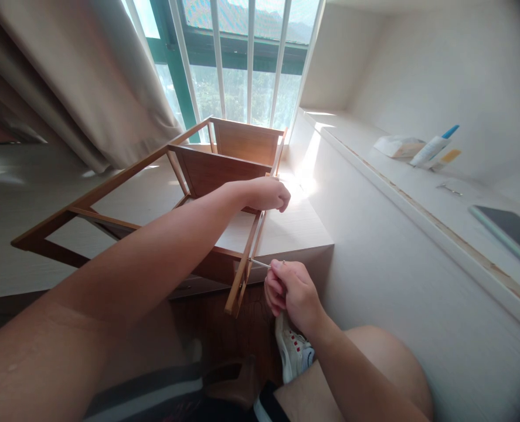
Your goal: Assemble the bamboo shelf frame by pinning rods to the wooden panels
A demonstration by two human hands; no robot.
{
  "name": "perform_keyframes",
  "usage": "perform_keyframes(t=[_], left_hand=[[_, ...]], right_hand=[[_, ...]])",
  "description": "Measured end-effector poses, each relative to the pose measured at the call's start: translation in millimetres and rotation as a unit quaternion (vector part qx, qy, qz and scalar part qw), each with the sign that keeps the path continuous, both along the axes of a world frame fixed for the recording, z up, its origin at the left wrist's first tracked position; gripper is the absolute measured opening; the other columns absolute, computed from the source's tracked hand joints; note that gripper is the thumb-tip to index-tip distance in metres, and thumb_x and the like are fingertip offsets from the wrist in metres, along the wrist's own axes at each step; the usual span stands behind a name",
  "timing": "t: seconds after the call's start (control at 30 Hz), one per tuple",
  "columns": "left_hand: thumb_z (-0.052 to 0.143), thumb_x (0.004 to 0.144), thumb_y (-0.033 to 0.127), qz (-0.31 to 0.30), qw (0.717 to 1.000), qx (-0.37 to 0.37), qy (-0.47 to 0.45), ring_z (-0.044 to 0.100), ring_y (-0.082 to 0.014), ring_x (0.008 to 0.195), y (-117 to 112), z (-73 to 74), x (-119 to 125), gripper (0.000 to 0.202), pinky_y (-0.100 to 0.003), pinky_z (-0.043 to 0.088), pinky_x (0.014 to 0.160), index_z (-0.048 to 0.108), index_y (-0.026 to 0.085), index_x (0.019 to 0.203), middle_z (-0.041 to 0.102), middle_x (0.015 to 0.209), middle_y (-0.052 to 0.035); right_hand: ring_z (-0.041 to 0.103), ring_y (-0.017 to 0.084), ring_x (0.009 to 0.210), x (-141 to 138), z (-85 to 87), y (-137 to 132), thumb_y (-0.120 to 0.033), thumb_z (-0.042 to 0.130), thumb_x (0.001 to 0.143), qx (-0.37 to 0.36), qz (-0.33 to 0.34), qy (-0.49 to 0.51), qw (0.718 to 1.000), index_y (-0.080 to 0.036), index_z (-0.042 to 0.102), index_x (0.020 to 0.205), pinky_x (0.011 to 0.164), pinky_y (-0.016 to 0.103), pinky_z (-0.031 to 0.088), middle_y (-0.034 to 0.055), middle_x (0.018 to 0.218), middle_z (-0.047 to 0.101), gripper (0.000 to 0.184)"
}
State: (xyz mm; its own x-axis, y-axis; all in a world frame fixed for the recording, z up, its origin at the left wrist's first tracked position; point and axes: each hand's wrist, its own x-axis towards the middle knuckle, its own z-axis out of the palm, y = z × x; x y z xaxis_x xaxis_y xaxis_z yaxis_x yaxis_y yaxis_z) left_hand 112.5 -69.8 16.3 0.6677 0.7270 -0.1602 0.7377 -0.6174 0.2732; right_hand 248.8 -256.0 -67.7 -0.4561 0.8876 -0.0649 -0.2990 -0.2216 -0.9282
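Note:
A brown wooden shelf frame lies on its side on a pale, low surface, its near end jutting past the edge. My left hand reaches across it and is closed at the frame's right-hand rail; the fingers' undersides are hidden. Pinched in my right hand is a thin metal rod that looks like a hex key. Its tip meets the right side of the frame near the corner, where a crossboard joins the rail. Most of the rod's rear end is covered by my fingers.
On the right, a white ledge bears a tissue pack, a tube with a blue cap and a phone-like device. A barred window and a curtain stand behind. My shoe is below.

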Motion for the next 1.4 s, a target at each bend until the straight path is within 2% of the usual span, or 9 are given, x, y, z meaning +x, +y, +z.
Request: perform_keyframes(t=[0.1, 0.2, 0.4, 0.63, 0.83, 0.97, 1.13, 1.27, 1.4], left_hand=[[0.046, 0.079, 0.025, 0.001, 1.0, 0.0, 0.001, 0.06, -0.024, 0.097, -0.2, 0.5, 0.0, 0.03, -0.035, 0.044, 0.085, 0.075, 0.027, 0.087, 0.067, 0.098, -0.0053], [0.046, 0.078, 0.025, 0.004, 1.0, -0.001, 0.002, 0.06, -0.0242, 0.097, -0.6, 0.9, -0.3, 0.03, -0.035, 0.044, 0.082, 0.075, 0.026, 0.088, 0.067, 0.099, -0.0062], [0.047, 0.078, 0.023, 0.003, 1.0, -0.002, 0.002, 0.06, -0.0238, 0.099, -1.5, 1.6, 0.0, 0.03, -0.034, 0.044, 0.087, 0.076, 0.025, 0.088, 0.068, 0.099, -0.0056], [0.047, 0.079, 0.02, 0.001, 1.0, -0.001, 0.003, 0.061, -0.0233, 0.1, -2.5, 3.0, 1.3, 0.029, -0.034, 0.044, 0.087, 0.075, 0.024, 0.087, 0.069, 0.1, -0.0052], [0.047, 0.08, 0.02, 0.003, 1.0, -0.003, 0.001, 0.06, -0.0236, 0.101, -4.2, 4.3, 1.1, 0.03, -0.035, 0.044, 0.091, 0.075, 0.024, 0.087, 0.069, 0.101, -0.0054], [0.047, 0.079, 0.02, 0.005, 1.0, -0.002, 0.0, 0.061, -0.0233, 0.099, -3.4, 3.1, 1.2, 0.03, -0.035, 0.045, 0.089, 0.075, 0.024, 0.087, 0.068, 0.1, -0.0054], [0.047, 0.079, 0.021, 0.008, 1.0, 0.0, 0.002, 0.061, -0.0221, 0.094, -2.5, 1.7, 1.1, 0.03, -0.034, 0.045, 0.085, 0.076, 0.025, 0.087, 0.067, 0.105, -0.0056], [0.047, 0.079, 0.021, 0.008, 1.0, 0.001, 0.002, 0.06, -0.022, 0.096, -2.7, 2.1, 0.9, 0.03, -0.033, 0.044, 0.084, 0.076, 0.025, 0.088, 0.066, 0.103, -0.0055], [0.046, 0.08, 0.02, 0.008, 1.0, 0.004, 0.002, 0.06, -0.0215, 0.096, -3.2, 2.8, 0.9, 0.031, -0.032, 0.044, 0.083, 0.076, 0.025, 0.087, 0.066, 0.102, -0.0048]], right_hand=[[0.034, 0.008, 0.03, 1.0, 1.7, 0.8, -0.043, 0.046, 0.096, 0.0, 0.004, -0.007, 1.0, -0.021, 0.039, 0.054, 0.033, 0.021, 0.026, -0.0076, 0.037, 0.034, 0.048], [0.034, 0.008, 0.031, 2.8, 2.2, 1.3, -0.041, 0.046, 0.096, 0.02, -0.02, -0.014, 1.0, -0.022, 0.037, 0.055, 0.034, 0.021, 0.027, -0.0078, 0.038, 0.032, 0.047], [0.035, 0.009, 0.037, 4.6, -2.6, 0.0, -0.041, 0.047, 0.098, 0.075, -0.054, -0.05, 0.994, -0.022, 0.037, 0.056, 0.037, 0.023, 0.028, -0.0068, 0.044, 0.034, 0.047], [0.04, 0.011, 0.043, 5.3, -10.2, 2.8, -0.044, 0.042, 0.101, 0.168, -0.061, -0.133, 0.975, -0.021, 0.041, 0.057, 0.045, 0.026, 0.031, -0.0041, 0.047, 0.04, 0.05], [0.043, 0.012, 0.05, 10.2, -7.2, 5.8, -0.04, 0.038, 0.103, 0.234, -0.043, -0.176, 0.955, -0.021, 0.042, 0.061, 0.053, 0.027, 0.033, -0.0025, 0.053, 0.044, 0.047], [0.042, 0.013, 0.054, 14.9, -5.1, 7.4, -0.036, 0.036, 0.104, 0.294, -0.038, -0.224, 0.928, -0.021, 0.042, 0.064, 0.056, 0.028, 0.03, -0.0021, 0.057, 0.044, 0.043], [0.041, 0.014, 0.057, 20.6, -3.9, 13.9, -0.028, 0.041, 0.102, 0.404, -0.06, -0.303, 0.861, -0.021, 0.043, 0.07, 0.059, 0.029, 0.029, -0.0015, 0.063, 0.044, 0.033], [0.046, 0.015, 0.065, 22.7, -1.8, 17.0, -0.02, 0.042, 0.1, 0.472, -0.08, -0.33, 0.813, -0.02, 0.052, 0.083, 0.064, 0.029, 0.032, 0.0015, 0.072, 0.053, 0.02], [0.048, 0.016, 0.066, 21.5, -0.8, 15.5, -0.021, 0.041, 0.101, 0.483, -0.092, -0.343, 0.8, -0.02, 0.054, 0.087, 0.065, 0.029, 0.033, 0.0022, 0.072, 0.054, 0.019]])
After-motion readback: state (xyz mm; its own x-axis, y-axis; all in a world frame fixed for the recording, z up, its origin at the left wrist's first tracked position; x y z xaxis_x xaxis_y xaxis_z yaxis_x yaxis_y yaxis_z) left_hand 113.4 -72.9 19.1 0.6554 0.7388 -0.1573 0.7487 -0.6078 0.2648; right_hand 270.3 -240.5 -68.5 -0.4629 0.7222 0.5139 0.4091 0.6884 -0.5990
